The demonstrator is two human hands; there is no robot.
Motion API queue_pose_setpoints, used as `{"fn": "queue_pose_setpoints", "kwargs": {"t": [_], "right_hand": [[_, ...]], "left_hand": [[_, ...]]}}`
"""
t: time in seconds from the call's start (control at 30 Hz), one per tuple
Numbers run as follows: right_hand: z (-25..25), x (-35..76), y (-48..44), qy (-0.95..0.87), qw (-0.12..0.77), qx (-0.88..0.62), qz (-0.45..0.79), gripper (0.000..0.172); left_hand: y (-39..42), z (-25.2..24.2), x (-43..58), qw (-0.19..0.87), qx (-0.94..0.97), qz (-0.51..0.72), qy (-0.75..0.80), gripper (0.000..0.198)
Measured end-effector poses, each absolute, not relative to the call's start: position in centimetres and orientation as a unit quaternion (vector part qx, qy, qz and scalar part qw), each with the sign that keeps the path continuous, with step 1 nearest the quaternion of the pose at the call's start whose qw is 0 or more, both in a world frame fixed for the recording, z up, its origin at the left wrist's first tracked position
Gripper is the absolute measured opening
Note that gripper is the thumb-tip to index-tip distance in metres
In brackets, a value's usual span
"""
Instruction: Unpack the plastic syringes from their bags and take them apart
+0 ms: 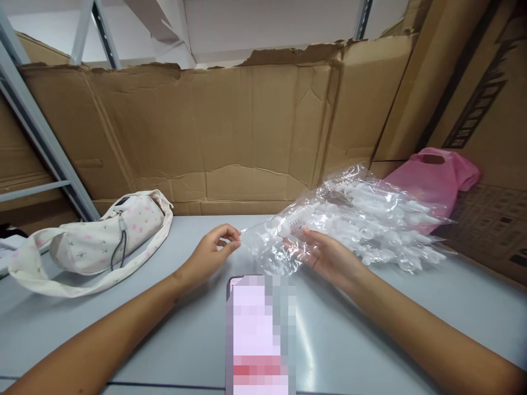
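A clear plastic bag (362, 219) full of several white plastic parts lies on the grey table (411, 329), its open mouth pointing left. My left hand (214, 249) pinches the edge of the bag's mouth between thumb and fingers. My right hand (325, 255) lies palm up under the bag's open end, fingers inside or beneath the film, touching a white ribbed part (290, 222) that sticks out toward the mouth.
A phone (260, 334) lies on the table near the front edge between my forearms. A cream floral cloth bag (102, 238) with a strap sits at the left. A pink plastic bag (432, 178) lies behind the clear one. Cardboard sheets (230, 131) wall the back and right.
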State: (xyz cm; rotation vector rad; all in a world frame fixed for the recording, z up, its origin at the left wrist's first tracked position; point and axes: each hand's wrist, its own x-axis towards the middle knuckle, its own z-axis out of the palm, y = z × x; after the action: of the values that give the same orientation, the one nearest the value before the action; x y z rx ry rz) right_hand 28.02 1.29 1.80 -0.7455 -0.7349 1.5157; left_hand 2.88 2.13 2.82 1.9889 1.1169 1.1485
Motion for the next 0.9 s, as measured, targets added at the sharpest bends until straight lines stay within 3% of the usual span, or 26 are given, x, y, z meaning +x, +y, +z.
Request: {"fn": "queue_pose_setpoints", "kwargs": {"t": [0.23, 0.37, 0.5, 0.7, 0.9], "right_hand": [[2.2, 28.0, 1.1, -0.317, 0.625, -0.340, 0.627, 0.013], [2.1, 27.8, 0.9, -0.321, 0.631, -0.342, 0.618, 0.012], [2.1, 27.7, 0.8, -0.316, 0.631, -0.349, 0.617, 0.007], [2.7, 27.6, 0.5, -0.307, 0.642, -0.334, 0.618, 0.006], [2.9, 27.3, 0.2, -0.314, 0.636, -0.320, 0.628, 0.013]], "left_hand": [[3.2, 2.6, 1.5, 0.038, 0.797, 0.417, 0.435, 0.016], [1.4, 2.8, 2.4, -0.008, 0.847, 0.415, 0.333, 0.017], [-0.5, 3.1, 3.7, 0.060, 0.916, 0.322, 0.231, 0.021], [-0.4, 2.9, 3.9, 0.166, 0.899, 0.282, 0.290, 0.024], [0.2, 2.5, 4.0, 0.479, 0.692, 0.354, 0.407, 0.035]]}}
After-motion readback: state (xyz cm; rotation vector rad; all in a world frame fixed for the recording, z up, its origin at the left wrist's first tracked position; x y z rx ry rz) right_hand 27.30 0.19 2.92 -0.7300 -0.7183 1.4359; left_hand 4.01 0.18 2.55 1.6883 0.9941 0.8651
